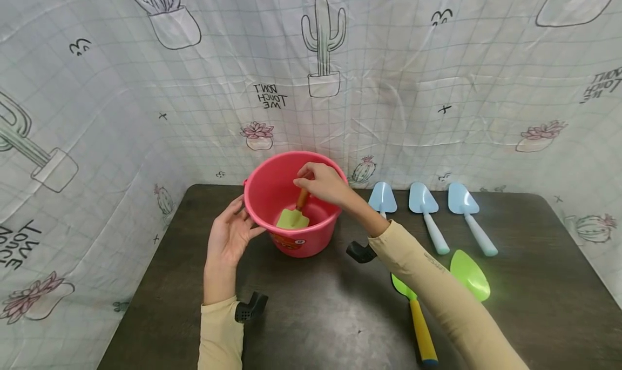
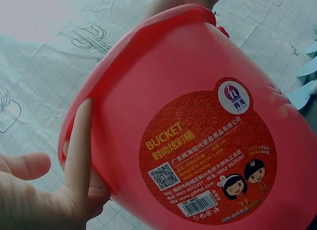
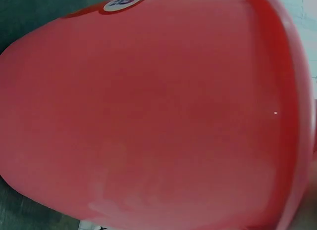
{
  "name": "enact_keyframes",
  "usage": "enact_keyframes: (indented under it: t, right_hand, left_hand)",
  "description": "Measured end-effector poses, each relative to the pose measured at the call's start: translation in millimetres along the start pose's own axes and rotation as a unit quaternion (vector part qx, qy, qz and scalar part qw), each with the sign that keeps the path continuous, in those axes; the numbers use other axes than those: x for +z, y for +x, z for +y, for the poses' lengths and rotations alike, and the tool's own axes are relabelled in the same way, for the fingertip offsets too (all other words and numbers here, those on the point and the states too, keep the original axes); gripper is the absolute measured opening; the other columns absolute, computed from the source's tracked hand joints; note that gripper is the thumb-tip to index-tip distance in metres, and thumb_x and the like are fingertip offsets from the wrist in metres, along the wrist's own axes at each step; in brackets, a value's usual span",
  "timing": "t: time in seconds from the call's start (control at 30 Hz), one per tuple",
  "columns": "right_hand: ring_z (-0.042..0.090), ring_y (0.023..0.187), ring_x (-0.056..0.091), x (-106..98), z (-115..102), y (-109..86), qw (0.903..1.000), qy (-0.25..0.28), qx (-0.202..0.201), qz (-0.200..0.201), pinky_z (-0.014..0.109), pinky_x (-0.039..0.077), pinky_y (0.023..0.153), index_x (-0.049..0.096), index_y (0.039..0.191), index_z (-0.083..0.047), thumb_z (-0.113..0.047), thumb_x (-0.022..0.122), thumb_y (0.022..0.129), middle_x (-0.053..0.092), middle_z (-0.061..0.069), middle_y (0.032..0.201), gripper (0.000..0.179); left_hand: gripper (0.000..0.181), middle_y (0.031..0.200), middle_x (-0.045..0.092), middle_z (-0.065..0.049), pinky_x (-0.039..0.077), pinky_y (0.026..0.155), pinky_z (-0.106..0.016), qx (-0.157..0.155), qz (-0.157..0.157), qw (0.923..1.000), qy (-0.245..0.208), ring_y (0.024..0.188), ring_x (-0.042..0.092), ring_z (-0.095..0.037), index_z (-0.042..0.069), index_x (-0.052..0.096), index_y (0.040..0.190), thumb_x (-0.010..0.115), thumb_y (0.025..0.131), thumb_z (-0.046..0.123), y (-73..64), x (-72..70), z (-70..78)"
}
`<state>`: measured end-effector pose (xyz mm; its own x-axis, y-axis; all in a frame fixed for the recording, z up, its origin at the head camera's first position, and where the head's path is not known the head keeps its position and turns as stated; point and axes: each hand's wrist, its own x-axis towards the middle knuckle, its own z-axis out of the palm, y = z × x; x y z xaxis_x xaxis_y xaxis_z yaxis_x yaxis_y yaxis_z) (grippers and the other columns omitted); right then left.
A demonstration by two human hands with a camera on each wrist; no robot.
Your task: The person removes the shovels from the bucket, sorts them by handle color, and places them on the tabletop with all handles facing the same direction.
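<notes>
A pink-red plastic bucket (image 1: pixel 262 197) with a round label (image 2: pixel 208 156) stands on the table, its mouth facing up. My right hand (image 1: pixel 323 182) reaches in over the rim. It grips the orange handle of a small trowel (image 1: pixel 292 219), whose yellow-green blade points down inside the bucket. At the bucket's left side, my left hand (image 1: pixel 230 235) rests its spread fingers and thumb against the outer wall, just under the rim. In the right wrist view the bucket wall (image 3: pixel 148 116) fills nearly everything, hiding the right hand's grip.
To the right lie three light blue trowels (image 1: pixel 382 197) in a row. Nearer, partly under the right sleeve, are a green trowel with a yellow handle (image 1: pixel 421 329) and another green blade (image 1: pixel 470 275). A patterned curtain (image 1: pixel 389 116) hangs behind the dark table (image 1: pixel 316 316).
</notes>
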<state>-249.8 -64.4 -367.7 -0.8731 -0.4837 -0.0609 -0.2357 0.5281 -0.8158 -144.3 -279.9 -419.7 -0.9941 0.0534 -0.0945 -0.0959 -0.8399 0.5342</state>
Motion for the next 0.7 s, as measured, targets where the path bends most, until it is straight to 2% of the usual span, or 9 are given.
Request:
enact_keyframes:
  t: [0.2,0.43,0.6,0.7]
  right_hand:
    - [0.032,0.092,0.065,2.7,-0.1,5.1,0.9999,-0.009,0.01,-0.008,0.032,0.055,0.073,0.06,0.111,-0.003,-0.022,0.063,0.092,0.065,0.011,0.105,0.028]
    - [0.031,0.088,0.065,3.0,-1.0,8.6,0.9987,-0.039,0.03,-0.012,0.03,0.055,0.068,0.059,0.114,0.0,-0.022,0.063,0.091,0.065,0.013,0.108,0.032]
    - [0.03,0.084,0.065,3.4,-0.8,10.3,0.9967,-0.041,0.066,-0.027,0.035,0.057,0.07,0.057,0.11,0.001,-0.023,0.064,0.091,0.067,0.016,0.1,0.031]
    - [0.028,0.075,0.064,3.2,0.0,10.6,0.9953,-0.024,0.079,-0.051,0.041,0.057,0.073,0.056,0.103,0.004,-0.022,0.063,0.092,0.069,0.018,0.092,0.029]
  left_hand:
    - [0.034,0.151,0.019,-0.02,0.054,0.074,-0.052,0.002,-0.003,1.0,0.005,0.112,0.057,-0.027,0.005,0.034,0.136,0.036,0.103,0.014,0.6,-0.6,0.0]
    - [0.037,0.148,0.024,-0.021,0.053,0.074,-0.053,0.003,-0.005,1.0,0.006,0.11,0.058,-0.027,0.003,0.033,0.138,0.037,0.103,0.013,0.4,-1.2,0.4]
    - [0.036,0.148,0.025,-0.021,0.053,0.074,-0.053,0.004,-0.006,1.0,0.007,0.11,0.058,-0.027,0.003,0.034,0.137,0.037,0.103,0.013,0.3,-1.4,0.1]
    - [0.036,0.149,0.023,-0.021,0.054,0.074,-0.053,0.005,-0.009,0.9999,0.009,0.112,0.057,-0.027,0.003,0.034,0.137,0.037,0.103,0.014,0.6,-1.2,0.0]
